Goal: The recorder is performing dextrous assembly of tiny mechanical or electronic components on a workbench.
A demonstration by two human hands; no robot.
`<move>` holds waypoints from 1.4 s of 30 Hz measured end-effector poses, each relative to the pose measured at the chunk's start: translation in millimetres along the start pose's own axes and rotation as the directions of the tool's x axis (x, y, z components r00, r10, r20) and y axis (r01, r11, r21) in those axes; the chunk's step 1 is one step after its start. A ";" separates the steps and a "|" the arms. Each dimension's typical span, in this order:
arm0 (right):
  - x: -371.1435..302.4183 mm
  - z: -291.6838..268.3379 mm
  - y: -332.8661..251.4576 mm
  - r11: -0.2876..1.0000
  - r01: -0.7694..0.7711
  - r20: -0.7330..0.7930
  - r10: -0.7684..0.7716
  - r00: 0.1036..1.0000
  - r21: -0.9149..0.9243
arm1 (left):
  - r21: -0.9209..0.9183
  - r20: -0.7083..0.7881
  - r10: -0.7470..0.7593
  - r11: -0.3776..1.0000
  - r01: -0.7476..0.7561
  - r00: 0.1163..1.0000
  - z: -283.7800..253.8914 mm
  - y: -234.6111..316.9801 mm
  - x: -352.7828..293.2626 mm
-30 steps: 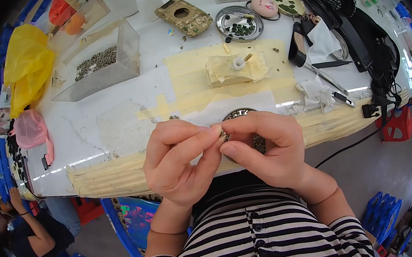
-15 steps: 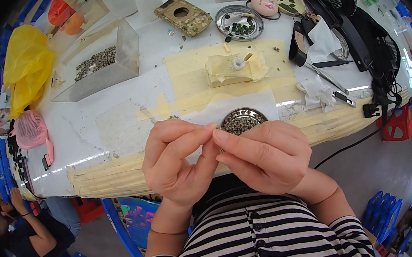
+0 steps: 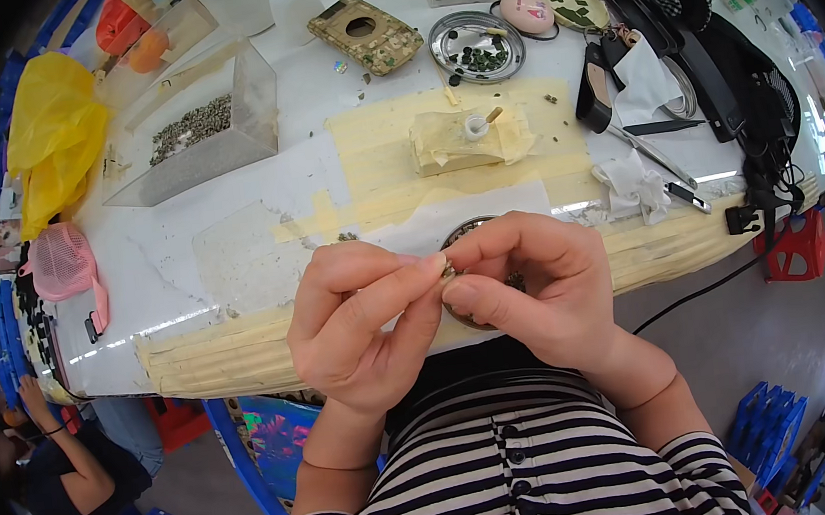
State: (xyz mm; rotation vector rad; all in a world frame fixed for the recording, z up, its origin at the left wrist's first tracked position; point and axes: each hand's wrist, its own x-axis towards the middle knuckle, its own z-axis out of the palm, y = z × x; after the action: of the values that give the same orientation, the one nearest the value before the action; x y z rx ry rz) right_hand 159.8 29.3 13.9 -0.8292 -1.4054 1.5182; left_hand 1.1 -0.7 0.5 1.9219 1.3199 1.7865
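Above the near edge of the table, my left hand (image 3: 364, 323) is closed in a pinch, its thumb and forefinger tips on a tiny grey-tan part (image 3: 448, 269). My right hand (image 3: 542, 294) meets it from the other side, fingers curled, forefinger tip against the same part and thumb just below. The part is mostly covered by fingertips, so its exact kind cannot be made out. Behind my right hand lies a round metal dish (image 3: 459, 239) of small metallic parts, largely hidden. Past it, a small white pot (image 3: 476, 127) with a stick sits on a tape-wrapped block (image 3: 437, 159).
A camouflage model tank hull (image 3: 391, 49) and a metal dish (image 3: 519, 50) of dark green pieces are farther back. A clear bin (image 3: 262, 112) of small parts stands left, near a yellow bag (image 3: 57, 124). Tweezers (image 3: 658, 153) lie right. A person (image 3: 72, 464) is at far left.
My right hand has turned and its fingers have spread a little around the tiny part, now covering more of the dish. My left hand keeps its pinch almost in place.
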 end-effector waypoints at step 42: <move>-0.8 -0.9 -2.2 0.910 0.255 0.045 -0.255 0.966 -0.326 | 0.000 -0.039 -0.014 1.000 0.014 0.999 1.1 -2.0 -0.9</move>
State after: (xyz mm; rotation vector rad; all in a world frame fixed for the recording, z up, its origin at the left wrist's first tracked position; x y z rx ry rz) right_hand 161.2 28.8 15.8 -0.8036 -1.7250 1.0999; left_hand 1.3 0.3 -1.8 1.8823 1.3421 1.8270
